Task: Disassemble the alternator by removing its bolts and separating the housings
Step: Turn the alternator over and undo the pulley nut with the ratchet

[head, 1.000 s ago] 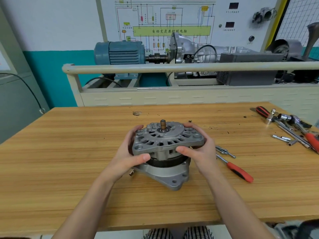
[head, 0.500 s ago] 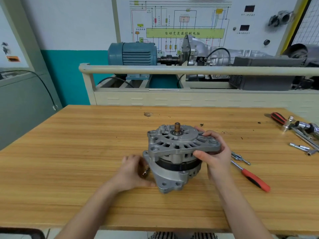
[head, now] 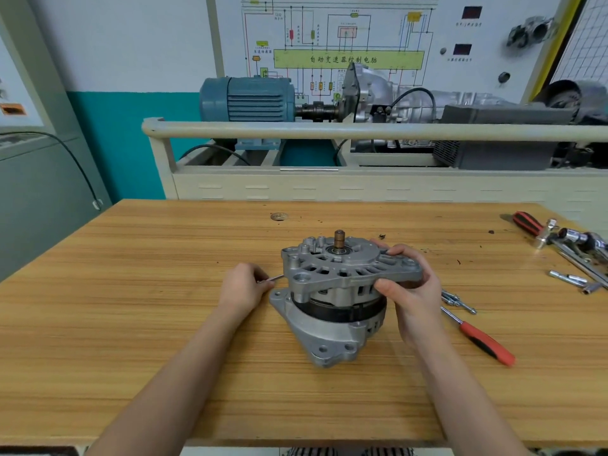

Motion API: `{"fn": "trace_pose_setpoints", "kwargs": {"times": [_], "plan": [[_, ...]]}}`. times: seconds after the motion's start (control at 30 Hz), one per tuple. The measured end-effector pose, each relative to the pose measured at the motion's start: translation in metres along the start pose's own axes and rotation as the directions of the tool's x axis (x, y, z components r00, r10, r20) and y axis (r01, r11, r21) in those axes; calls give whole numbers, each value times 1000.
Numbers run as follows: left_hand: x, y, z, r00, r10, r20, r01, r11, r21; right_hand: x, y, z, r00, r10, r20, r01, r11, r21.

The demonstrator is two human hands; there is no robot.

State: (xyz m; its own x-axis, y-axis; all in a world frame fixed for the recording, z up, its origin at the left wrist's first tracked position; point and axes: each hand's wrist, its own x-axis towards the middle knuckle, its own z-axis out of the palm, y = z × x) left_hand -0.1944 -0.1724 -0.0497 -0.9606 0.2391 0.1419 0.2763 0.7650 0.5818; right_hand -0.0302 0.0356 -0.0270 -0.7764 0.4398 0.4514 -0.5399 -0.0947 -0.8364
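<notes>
the alternator (head: 342, 291) is sitting shaft-up near the middle of the wooden surface (head: 131, 324). the right hand (head: 411, 291) is gripping the upper housing (head: 348, 268) at its 3 o'clock edge, thumb on the side and fingers over the top. the left hand (head: 245, 287), at the alternator's 9 o'clock, is pinching a thin bolt (head: 275, 278) lying just beside the housing. judging by this, the bolt-removal step is underway; next the bolt wants setting aside, then any remaining bolts checked before prying the housings apart. a red-handled screwdriver (head: 477, 339) is lying at 4 o'clock, near the loose bolts (head: 455, 299).
</notes>
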Motion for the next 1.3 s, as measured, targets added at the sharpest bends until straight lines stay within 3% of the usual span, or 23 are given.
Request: {"fn": "trace_pose_setpoints", "kwargs": {"times": [0.13, 0.2, 0.23, 0.3, 0.33, 0.4, 0.47, 0.53, 0.63, 0.8, 0.9, 1.0, 1.1, 1.3], "plan": [[4, 5, -3, 986, 53, 160, -50, 998, -23, 0, -1, -2, 1000, -10, 21, 11, 1000, -16], [-3, 15, -19, 987, 125, 99, -108, 981, -158, 0, -1, -2, 1000, -6, 21, 7, 1000, -28], [-11, 25, -33, 987, 157, 20, -144, 943, -301, 0, -2, -1, 1000, -6, 22, 7, 999, -34], [-30, 47, -67, 955, 274, -111, -286, 758, -587, 0, -3, 0, 1000, -9, 28, 9, 1000, -30], [-41, 60, -83, 919, 378, -115, -360, 681, -637, 0, -3, 1, 999, -9, 33, 10, 999, -30], [-60, 85, -102, 818, 571, 61, -473, 730, -492, 1, -5, 5, 999, -5, 46, 8, 998, -56], [-73, 107, -101, 744, 585, 323, -555, 810, -190, 2, -9, 9, 998, -9, 67, 15, 995, -94], [-78, 117, -90, 706, 545, 451, -599, 800, -28, 4, -13, 13, 994, -16, 110, 32, 988, -153], [-79, 107, -85, 738, 547, 396, -576, 816, -53, 8, -18, 23, 986, 40, 162, -2, 974, -229], [-84, 85, -91, 820, 499, 280, -410, 854, -319, 9, -18, 54, 969, 120, 217, -45, 945, -324], [-82, 83, -92, 825, 500, 263, -402, 847, -348, 6, -22, 57, 975, 167, 147, -93, 906, -412], [-79, 84, -91, 847, 464, 261, -360, 860, -362, -8, -26, 45, 934, 357, 25, -290, 797, -530], [-73, 82, -89, 869, 431, 244, -343, 879, -332, -45, -22, 51, 869, 479, 126, -373, 799, -471], [-71, 71, -84, 921, 359, 149, -280, 878, -388, -41, -6, 67, 936, 347, 60, -318, 906, -279]]}}
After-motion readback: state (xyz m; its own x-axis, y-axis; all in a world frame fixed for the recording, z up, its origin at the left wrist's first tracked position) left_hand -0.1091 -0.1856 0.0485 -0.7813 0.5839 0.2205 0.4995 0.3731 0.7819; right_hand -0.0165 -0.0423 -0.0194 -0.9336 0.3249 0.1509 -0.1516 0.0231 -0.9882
